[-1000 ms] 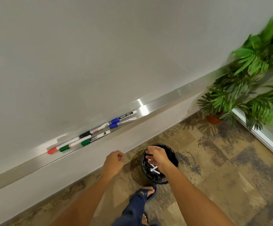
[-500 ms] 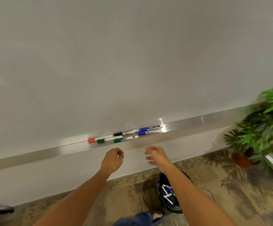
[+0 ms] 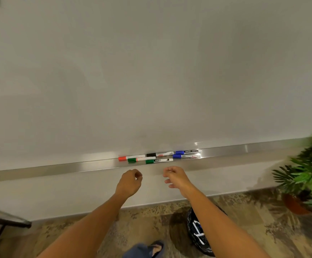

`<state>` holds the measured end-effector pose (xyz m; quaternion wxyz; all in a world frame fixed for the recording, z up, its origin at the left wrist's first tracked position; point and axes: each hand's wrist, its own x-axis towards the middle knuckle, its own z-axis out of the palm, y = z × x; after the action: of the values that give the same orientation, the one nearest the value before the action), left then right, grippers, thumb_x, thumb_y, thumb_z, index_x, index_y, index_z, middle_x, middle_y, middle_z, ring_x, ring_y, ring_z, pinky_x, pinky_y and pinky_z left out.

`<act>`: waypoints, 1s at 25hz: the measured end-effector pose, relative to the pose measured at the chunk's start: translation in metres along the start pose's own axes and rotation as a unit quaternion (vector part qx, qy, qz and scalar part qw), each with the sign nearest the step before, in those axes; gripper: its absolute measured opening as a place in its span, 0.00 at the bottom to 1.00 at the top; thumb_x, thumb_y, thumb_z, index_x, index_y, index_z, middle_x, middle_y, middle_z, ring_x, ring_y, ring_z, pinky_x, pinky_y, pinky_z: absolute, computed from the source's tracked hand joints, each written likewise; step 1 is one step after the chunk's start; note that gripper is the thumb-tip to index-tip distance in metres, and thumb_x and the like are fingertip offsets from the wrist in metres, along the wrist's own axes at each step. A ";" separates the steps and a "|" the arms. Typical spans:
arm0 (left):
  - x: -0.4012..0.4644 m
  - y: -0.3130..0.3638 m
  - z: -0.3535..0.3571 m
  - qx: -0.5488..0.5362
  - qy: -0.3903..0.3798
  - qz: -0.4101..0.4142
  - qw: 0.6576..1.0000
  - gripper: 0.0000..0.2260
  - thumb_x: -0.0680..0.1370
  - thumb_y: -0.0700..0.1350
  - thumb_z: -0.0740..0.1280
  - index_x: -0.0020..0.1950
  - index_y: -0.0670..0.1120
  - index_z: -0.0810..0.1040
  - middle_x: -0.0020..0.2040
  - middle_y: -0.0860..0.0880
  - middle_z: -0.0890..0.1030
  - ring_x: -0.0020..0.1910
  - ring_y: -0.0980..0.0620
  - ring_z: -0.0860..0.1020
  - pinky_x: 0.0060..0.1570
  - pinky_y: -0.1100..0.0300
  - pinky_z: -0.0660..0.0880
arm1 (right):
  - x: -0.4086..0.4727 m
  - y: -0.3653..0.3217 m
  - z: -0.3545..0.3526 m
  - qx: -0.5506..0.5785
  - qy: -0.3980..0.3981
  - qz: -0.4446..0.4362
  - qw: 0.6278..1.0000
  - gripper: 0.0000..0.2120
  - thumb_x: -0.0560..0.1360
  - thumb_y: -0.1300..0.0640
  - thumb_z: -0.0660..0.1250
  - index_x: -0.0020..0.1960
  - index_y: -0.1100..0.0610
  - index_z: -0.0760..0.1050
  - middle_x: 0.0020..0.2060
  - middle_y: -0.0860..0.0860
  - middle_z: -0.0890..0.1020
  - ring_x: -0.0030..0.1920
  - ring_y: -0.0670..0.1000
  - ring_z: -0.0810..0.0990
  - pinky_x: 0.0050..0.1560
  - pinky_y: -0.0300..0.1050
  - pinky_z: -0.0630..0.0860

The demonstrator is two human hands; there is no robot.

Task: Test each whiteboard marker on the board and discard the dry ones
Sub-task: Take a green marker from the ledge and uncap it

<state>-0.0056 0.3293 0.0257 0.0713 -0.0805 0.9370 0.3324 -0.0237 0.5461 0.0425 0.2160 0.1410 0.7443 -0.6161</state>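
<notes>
The big white board (image 3: 151,71) fills the wall. Six markers (image 3: 158,156) lie in a bunch on its shiny tray (image 3: 244,150), near the middle. The bin (image 3: 198,233) on the floor has markers inside. The left hand (image 3: 130,181) and right hand (image 3: 175,176) are loosely curled below the tray, holding nothing.

Six markers are lying on the tray (image 3: 226,151) under the one whiteboard (image 3: 151,71): one red-capped marker (image 3: 131,157), one black-capped marker (image 3: 159,154), two with green caps (image 3: 141,159) (image 3: 158,161) and two with blue caps (image 3: 187,151) (image 3: 186,156). One bin (image 3: 194,218) is standing on the floor, holding several discarded markers, too jumbled to count. One potted plant (image 3: 306,175) is sitting at the right. Two hands (image 3: 130,181) (image 3: 176,176) are reaching out.
</notes>
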 end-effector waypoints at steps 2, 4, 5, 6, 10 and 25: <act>0.001 -0.003 -0.008 -0.005 0.009 -0.006 1.000 0.08 0.81 0.46 0.65 0.58 0.49 0.78 0.56 0.50 0.80 0.52 0.52 0.77 0.56 0.59 0.75 | 0.005 -0.004 0.005 -0.022 -0.007 -0.001 1.000 0.08 0.79 0.57 0.65 0.57 0.52 0.78 0.52 0.52 0.82 0.48 0.51 0.82 0.48 0.45 0.79; 0.002 -0.011 -0.015 -0.008 0.021 -0.012 1.000 0.08 0.81 0.46 0.65 0.58 0.48 0.78 0.56 0.50 0.80 0.53 0.52 0.77 0.56 0.59 0.74 | 0.013 -0.009 0.012 -0.044 -0.010 -0.008 0.999 0.08 0.79 0.57 0.65 0.56 0.52 0.79 0.52 0.52 0.82 0.48 0.51 0.82 0.49 0.46 0.80; 0.004 -0.016 -0.019 -0.008 0.026 -0.017 0.999 0.08 0.81 0.46 0.65 0.58 0.48 0.78 0.56 0.49 0.80 0.53 0.52 0.77 0.56 0.59 0.74 | 0.019 -0.013 0.017 -0.056 -0.009 -0.016 0.998 0.08 0.78 0.57 0.65 0.57 0.52 0.79 0.51 0.52 0.83 0.47 0.51 0.82 0.49 0.47 0.80; 0.005 -0.020 -0.022 -0.009 0.029 -0.021 0.999 0.08 0.81 0.46 0.64 0.58 0.48 0.78 0.56 0.49 0.80 0.53 0.52 0.77 0.56 0.59 0.74 | 0.025 -0.016 0.021 -0.070 -0.007 -0.025 0.997 0.09 0.78 0.57 0.66 0.57 0.52 0.79 0.51 0.52 0.83 0.48 0.51 0.82 0.50 0.48 0.80; 0.016 -0.043 -0.038 -0.011 0.037 -0.032 0.999 0.08 0.81 0.46 0.64 0.59 0.47 0.79 0.56 0.49 0.81 0.52 0.53 0.77 0.55 0.60 0.74 | 0.051 -0.030 0.052 -0.173 -0.001 -0.088 0.981 0.11 0.79 0.56 0.65 0.60 0.52 0.79 0.49 0.51 0.84 0.49 0.53 0.83 0.53 0.51 0.80; 0.051 -0.095 -0.050 -0.055 0.011 -0.068 0.996 0.07 0.81 0.46 0.65 0.57 0.48 0.79 0.55 0.50 0.81 0.51 0.53 0.78 0.55 0.61 0.75 | 0.095 -0.012 0.074 -0.569 0.130 -0.165 0.795 0.18 0.78 0.53 0.65 0.66 0.54 0.74 0.61 0.52 0.77 0.60 0.54 0.75 0.57 0.49 0.77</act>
<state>-0.0403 0.2198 -0.0035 0.0793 -0.1515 0.9102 0.3773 -0.1009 0.4660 -0.0055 0.0530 -0.0538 0.9937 -0.0832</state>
